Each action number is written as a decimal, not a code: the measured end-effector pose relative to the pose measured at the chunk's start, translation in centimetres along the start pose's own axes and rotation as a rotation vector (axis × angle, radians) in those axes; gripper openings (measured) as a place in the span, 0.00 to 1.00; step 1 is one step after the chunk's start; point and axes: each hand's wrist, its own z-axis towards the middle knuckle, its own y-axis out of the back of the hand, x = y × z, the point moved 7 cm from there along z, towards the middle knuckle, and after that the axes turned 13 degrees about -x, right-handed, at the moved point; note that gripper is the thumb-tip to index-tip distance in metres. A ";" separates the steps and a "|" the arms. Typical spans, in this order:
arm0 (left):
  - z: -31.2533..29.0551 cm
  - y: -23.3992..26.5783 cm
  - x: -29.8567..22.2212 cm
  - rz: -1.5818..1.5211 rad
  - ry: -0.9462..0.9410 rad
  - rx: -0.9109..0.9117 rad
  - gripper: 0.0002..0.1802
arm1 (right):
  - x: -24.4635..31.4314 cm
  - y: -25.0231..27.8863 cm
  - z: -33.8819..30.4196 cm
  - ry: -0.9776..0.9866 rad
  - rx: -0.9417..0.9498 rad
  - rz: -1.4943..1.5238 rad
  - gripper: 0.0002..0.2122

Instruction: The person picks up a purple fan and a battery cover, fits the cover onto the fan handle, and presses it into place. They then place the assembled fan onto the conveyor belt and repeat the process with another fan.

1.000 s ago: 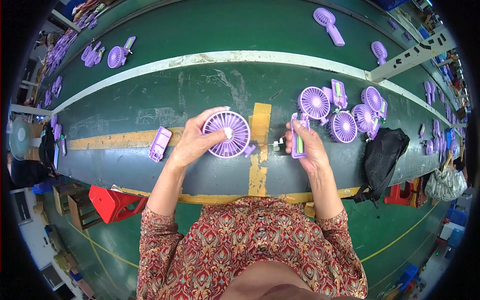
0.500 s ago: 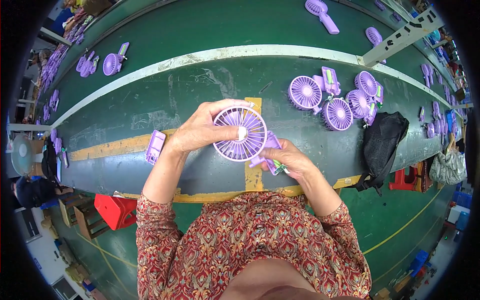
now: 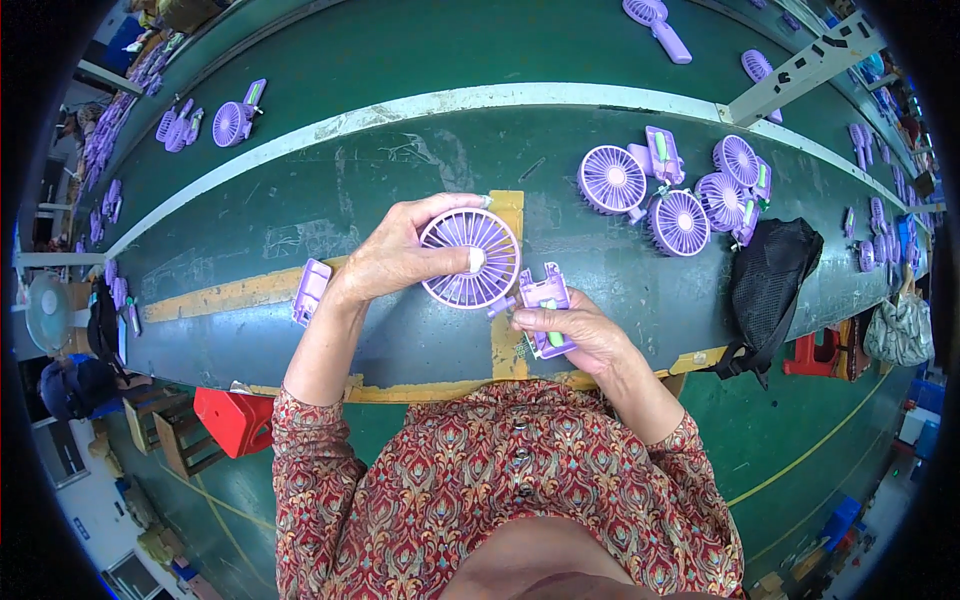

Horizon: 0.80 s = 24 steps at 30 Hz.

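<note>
My left hand [image 3: 392,254] grips a round purple fan head [image 3: 453,232], its thumb pressed on the hub and its fingers behind the rim. Just right of it, my right hand [image 3: 585,335] pinches an opened purple fan handle [image 3: 543,287], whose inside faces up and shows a green battery and a bit of circuit board. A short stem from the fan head reaches close to the handle; whether the two are joined I cannot tell. By my left forearm lies a loose purple handle cover [image 3: 312,290] on the bench.
Several purple fans with opened handles [image 3: 680,222] lie at the right, beside a black mesh bag [image 3: 770,280]. A white rail [image 3: 430,103] divides the bench from a green belt [image 3: 420,50] carrying more fans. A red stool [image 3: 228,422] stands below at the left.
My right hand has turned the handle so its open inside faces up, with the thumb now across it. The fan head in my left hand has shifted slightly left.
</note>
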 end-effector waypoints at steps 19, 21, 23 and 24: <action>-0.1 0.0 0.7 -0.081 -0.001 0.020 0.32 | -0.8 -1.0 1.1 0.135 0.105 -0.263 0.11; 0.1 -0.1 1.0 -0.079 0.010 0.015 0.33 | -1.3 -1.3 0.9 0.056 0.122 -0.245 0.10; 0.3 -0.1 1.3 -0.077 0.021 0.012 0.33 | -1.7 -1.3 0.7 0.040 0.118 -0.269 0.10; 0.3 -0.2 1.3 -0.070 0.023 0.015 0.33 | -1.6 -1.4 0.5 0.042 0.111 -0.278 0.10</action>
